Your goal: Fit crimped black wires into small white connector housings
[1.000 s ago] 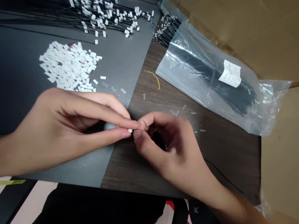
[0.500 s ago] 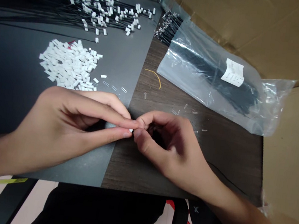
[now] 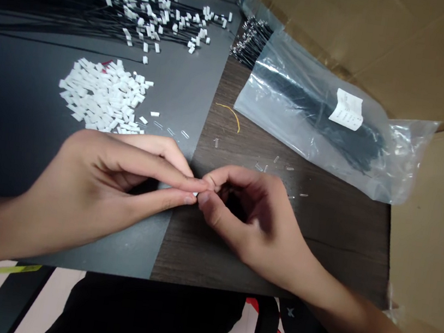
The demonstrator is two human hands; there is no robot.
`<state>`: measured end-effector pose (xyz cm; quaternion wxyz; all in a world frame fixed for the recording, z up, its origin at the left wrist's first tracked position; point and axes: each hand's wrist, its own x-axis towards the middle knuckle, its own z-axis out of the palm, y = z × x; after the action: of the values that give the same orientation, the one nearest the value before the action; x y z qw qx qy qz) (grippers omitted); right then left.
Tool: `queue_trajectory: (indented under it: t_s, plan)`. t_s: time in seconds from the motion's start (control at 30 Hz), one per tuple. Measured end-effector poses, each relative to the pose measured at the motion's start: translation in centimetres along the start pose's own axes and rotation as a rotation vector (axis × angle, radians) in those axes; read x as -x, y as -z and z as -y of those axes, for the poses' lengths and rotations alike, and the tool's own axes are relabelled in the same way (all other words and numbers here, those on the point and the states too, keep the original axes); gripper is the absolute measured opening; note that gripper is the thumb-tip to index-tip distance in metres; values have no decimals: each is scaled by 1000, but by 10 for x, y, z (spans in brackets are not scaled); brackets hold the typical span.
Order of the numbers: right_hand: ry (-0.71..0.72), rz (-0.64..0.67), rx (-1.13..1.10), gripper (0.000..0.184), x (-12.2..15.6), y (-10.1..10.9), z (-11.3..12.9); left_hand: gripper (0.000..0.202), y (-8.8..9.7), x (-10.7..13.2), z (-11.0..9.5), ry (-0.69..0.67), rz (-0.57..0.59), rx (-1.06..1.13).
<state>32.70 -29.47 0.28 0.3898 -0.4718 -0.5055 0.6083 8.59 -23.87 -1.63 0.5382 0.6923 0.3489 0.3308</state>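
Note:
My left hand [image 3: 116,184] pinches a small white plastic connector [image 3: 195,193] between thumb and forefinger. My right hand [image 3: 252,215] meets it fingertip to fingertip, its fingers curled and pinched on a thin black wire that is mostly hidden inside the hand. Both hands hover low over the seam between a dark grey mat [image 3: 13,120] and the brown wooden table [image 3: 333,226]. A heap of loose white connectors [image 3: 103,97] lies just beyond my left hand.
Black wires fitted with white connectors [image 3: 157,8] lie spread at the back of the mat. A clear plastic bag of black wires [image 3: 320,114] with a white label lies at the right. Cardboard [image 3: 388,41] stands behind. A yellow wire scrap [image 3: 229,113] and small clear bits lie on the table.
Both hands stay pinched together at the same spot; the view has shifted only slightly. The black wire trailing on the table past my right wrist is gone from sight.

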Motion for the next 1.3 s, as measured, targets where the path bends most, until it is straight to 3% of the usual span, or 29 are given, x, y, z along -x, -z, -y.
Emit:
queue_trajectory:
  t_s: [0.23,0.3,0.5,0.7,0.93,1.17,1.3]
  plan:
    - [53,-62,12,23,1,1,-4,31,-8,0,-4,58,-80,141]
    - [117,-110,107,18,2,2,-7,26,-7,0,-3,68,-84,133]
    - [493,-232,540,15,8,0,-14,16,-5,-4,1,98,-97,110]
    - [526,-220,615,13,8,0,-16,17,-3,-4,-3,53,-64,138]
    - [724,-242,970,27,6,2,-18,14,-4,-9,-9,103,-14,173]
    - [463,-128,627,14,7,1,-9,17,-1,-7,-8,-9,-21,2]
    - [187,-87,446,10,10,1,-2,13,0,-1,-3,24,9,-59]
